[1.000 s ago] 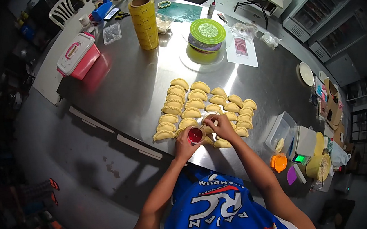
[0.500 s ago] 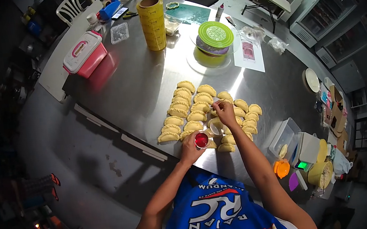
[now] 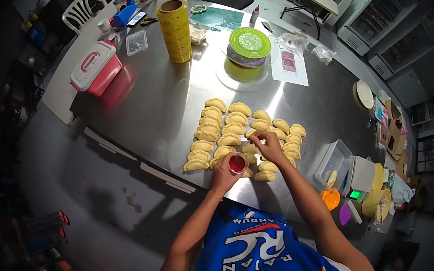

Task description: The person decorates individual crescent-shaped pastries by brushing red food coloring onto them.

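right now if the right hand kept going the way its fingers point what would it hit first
Probably the yellow pastries just past the fingertips: the right hand points up the table over the rows. How high it sits above them is unclear.

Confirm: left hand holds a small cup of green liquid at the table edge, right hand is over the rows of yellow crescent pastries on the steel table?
Not quite. The head view shows the small cup in the left hand holds red liquid, not green. The rest stands: the right hand is over the rows of yellow crescent pastries on the steel table.

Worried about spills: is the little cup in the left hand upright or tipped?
Upright: the cup in the left hand shows its red contents level from above.
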{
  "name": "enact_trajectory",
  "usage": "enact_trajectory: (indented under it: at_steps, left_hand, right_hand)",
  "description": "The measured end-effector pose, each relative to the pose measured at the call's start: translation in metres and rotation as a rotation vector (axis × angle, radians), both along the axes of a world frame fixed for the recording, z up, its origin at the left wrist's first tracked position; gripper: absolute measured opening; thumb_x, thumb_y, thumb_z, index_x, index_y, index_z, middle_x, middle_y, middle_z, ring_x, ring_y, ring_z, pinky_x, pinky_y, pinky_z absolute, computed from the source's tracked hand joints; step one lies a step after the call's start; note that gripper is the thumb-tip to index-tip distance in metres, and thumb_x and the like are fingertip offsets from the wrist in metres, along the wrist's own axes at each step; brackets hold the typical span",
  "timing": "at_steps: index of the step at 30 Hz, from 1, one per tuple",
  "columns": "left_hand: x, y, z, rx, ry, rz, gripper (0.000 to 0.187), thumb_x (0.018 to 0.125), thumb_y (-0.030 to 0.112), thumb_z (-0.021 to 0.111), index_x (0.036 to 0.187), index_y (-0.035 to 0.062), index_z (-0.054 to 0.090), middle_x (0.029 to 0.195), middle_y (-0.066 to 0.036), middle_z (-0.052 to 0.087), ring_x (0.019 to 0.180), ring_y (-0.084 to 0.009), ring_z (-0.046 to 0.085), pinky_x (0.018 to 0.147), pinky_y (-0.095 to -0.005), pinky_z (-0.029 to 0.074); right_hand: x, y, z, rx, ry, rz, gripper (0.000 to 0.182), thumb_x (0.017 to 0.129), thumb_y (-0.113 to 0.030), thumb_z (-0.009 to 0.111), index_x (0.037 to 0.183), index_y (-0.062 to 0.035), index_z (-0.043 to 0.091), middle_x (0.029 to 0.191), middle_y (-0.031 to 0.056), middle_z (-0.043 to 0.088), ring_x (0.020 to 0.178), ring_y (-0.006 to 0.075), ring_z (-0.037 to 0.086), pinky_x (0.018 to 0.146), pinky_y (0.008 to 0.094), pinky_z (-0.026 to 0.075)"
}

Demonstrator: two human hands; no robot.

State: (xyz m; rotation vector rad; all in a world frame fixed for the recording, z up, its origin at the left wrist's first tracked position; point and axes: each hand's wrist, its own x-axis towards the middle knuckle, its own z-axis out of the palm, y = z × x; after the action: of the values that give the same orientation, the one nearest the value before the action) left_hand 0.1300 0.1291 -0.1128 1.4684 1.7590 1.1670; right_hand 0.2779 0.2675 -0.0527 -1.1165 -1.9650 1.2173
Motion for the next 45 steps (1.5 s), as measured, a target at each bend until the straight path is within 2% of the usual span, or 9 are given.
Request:
enact_trajectory:
  at_steps: [3, 6, 13, 19, 21, 25, 32, 37, 45]
  left_hand:
    - [0.001, 0.009, -0.003, 0.052, 0.015, 0.012, 0.062, 0.065, 0.024, 0.085, 0.116, 0.0017, 0.056, 0.107, -0.018, 0.064, 0.100, -0.0355, 0.062, 0.087, -0.0421, 0.050]
    - [0.000, 0.013, -0.002, 0.033, 0.043, -0.008, 0.062, 0.066, 0.026, 0.085, 0.115, 0.0017, 0.056, 0.106, -0.018, 0.064, 0.099, -0.0353, 0.062, 0.086, -0.0417, 0.050]
    - [0.001, 0.026, 0.004, 0.006, 0.010, -0.019, 0.064, 0.064, 0.022, 0.085, 0.117, 0.0032, 0.055, 0.106, -0.018, 0.064, 0.100, -0.0355, 0.061, 0.086, -0.0424, 0.049]
    - [0.005, 0.035, -0.002, 0.005, -0.008, -0.037, 0.064, 0.063, 0.021, 0.085, 0.117, 0.0033, 0.054, 0.107, -0.018, 0.063, 0.099, -0.0351, 0.062, 0.086, -0.0423, 0.049]
    - [0.004, 0.038, -0.001, 0.024, -0.014, -0.038, 0.062, 0.065, 0.024, 0.085, 0.115, 0.0025, 0.055, 0.105, -0.019, 0.063, 0.098, -0.0364, 0.061, 0.085, -0.0433, 0.049]
    - [0.001, 0.039, -0.002, 0.021, 0.003, -0.029, 0.063, 0.064, 0.022, 0.084, 0.117, 0.0021, 0.054, 0.105, -0.019, 0.063, 0.098, -0.0365, 0.061, 0.085, -0.0433, 0.049]
    - [0.002, 0.043, -0.009, -0.040, 0.002, -0.021, 0.067, 0.063, 0.021, 0.084, 0.119, 0.0028, 0.053, 0.107, -0.018, 0.063, 0.101, -0.0359, 0.061, 0.087, -0.0428, 0.049]
    - [0.002, 0.043, -0.009, -0.017, 0.016, -0.024, 0.066, 0.064, 0.022, 0.084, 0.119, 0.0028, 0.053, 0.107, -0.018, 0.063, 0.101, -0.0360, 0.061, 0.087, -0.0426, 0.049]
    - [0.002, 0.040, -0.009, 0.004, 0.012, -0.005, 0.063, 0.064, 0.020, 0.083, 0.117, 0.0025, 0.054, 0.105, -0.017, 0.062, 0.097, -0.0367, 0.060, 0.084, -0.0427, 0.049]
  right_hand:
    - [0.007, -0.009, 0.011, -0.005, -0.187, 0.065, 0.024, 0.090, -0.019, 0.063, 0.084, 0.0033, 0.070, 0.073, 0.0070, 0.070, 0.063, 0.0111, 0.061, 0.055, 0.0274, 0.043]
    - [0.009, -0.008, 0.005, 0.082, -0.159, 0.067, 0.023, 0.090, -0.018, 0.062, 0.086, 0.0028, 0.070, 0.074, 0.0132, 0.070, 0.063, 0.0169, 0.066, 0.057, 0.0311, 0.048]
    - [0.012, -0.013, 0.015, 0.029, -0.001, -0.039, 0.023, 0.089, -0.018, 0.062, 0.084, 0.0036, 0.069, 0.074, 0.0152, 0.068, 0.062, 0.0220, 0.065, 0.058, 0.0322, 0.048]
    - [0.014, -0.011, 0.001, 0.167, -0.217, 0.090, 0.021, 0.088, -0.017, 0.062, 0.084, 0.0024, 0.069, 0.072, 0.0173, 0.067, 0.054, 0.0256, 0.063, 0.054, 0.0331, 0.048]
    - [0.014, -0.007, -0.002, 0.107, -0.266, 0.084, 0.021, 0.088, -0.018, 0.063, 0.085, 0.0022, 0.069, 0.072, 0.0156, 0.068, 0.056, 0.0232, 0.063, 0.055, 0.0323, 0.048]
    - [0.017, 0.011, -0.012, -0.085, 0.032, -0.063, 0.023, 0.091, -0.018, 0.061, 0.083, 0.0031, 0.068, 0.072, 0.0077, 0.069, 0.063, 0.0107, 0.061, 0.058, 0.0268, 0.046]
    - [0.009, 0.066, -0.037, -0.274, 0.320, -0.093, 0.023, 0.093, -0.017, 0.060, 0.083, 0.0025, 0.068, 0.072, 0.0032, 0.065, 0.063, 0.0080, 0.056, 0.058, 0.0236, 0.044]
    - [-0.008, 0.075, -0.061, -0.128, -0.014, -0.135, 0.024, 0.093, -0.018, 0.061, 0.085, 0.0030, 0.069, 0.072, 0.0051, 0.067, 0.061, 0.0099, 0.059, 0.057, 0.0256, 0.046]
    - [-0.023, 0.063, -0.054, 0.020, -0.191, -0.127, 0.024, 0.090, -0.017, 0.063, 0.086, 0.0058, 0.068, 0.066, 0.0100, 0.067, 0.058, 0.0120, 0.061, 0.056, 0.0283, 0.047]
